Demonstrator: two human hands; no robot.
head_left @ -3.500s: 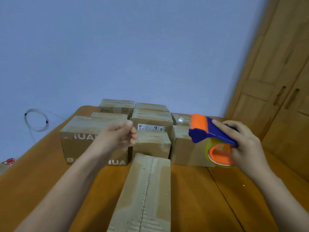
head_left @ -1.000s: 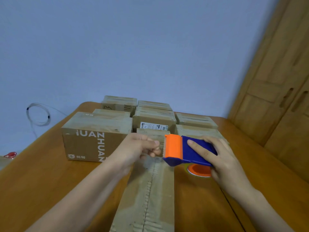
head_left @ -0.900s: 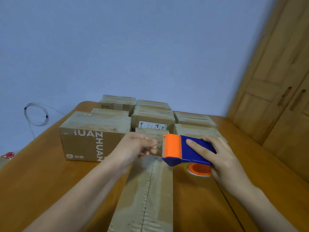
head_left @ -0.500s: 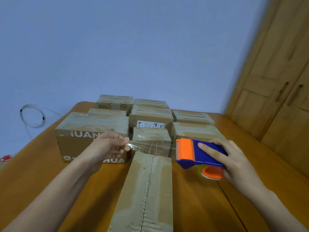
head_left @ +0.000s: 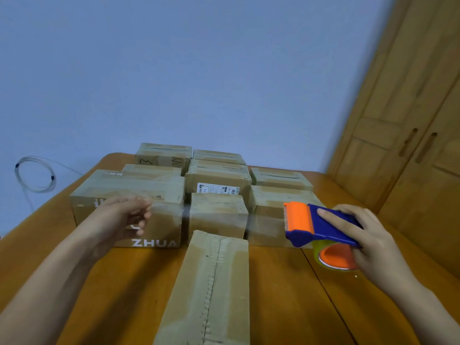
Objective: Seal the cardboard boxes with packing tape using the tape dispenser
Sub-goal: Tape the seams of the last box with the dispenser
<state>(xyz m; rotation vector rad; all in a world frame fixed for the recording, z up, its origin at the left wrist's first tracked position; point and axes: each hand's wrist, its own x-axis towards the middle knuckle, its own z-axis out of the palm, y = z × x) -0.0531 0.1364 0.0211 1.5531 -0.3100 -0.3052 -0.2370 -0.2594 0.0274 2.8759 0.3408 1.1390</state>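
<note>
We see the tape dispenser, blue with an orange front plate and an orange roll core, raised above the bench at the right, in front of the stacked boxes. Our right hand grips it from the right, index finger laid along its blue top. A strip of clear packing tape stretches leftward from the dispenser's serrated edge, crossing in front of the small middle box and above the far end of the long cardboard box that lies lengthwise toward us on the bench. Our left hand is blurred; its fingers are curled at the strip's left end, apparently pinching it, in front of the big box printed "ZHUA". More taped boxes crowd the bench behind. A coiled clear cable hangs on the blue wall at the left, and a wooden wardrobe stands at the right.
</note>
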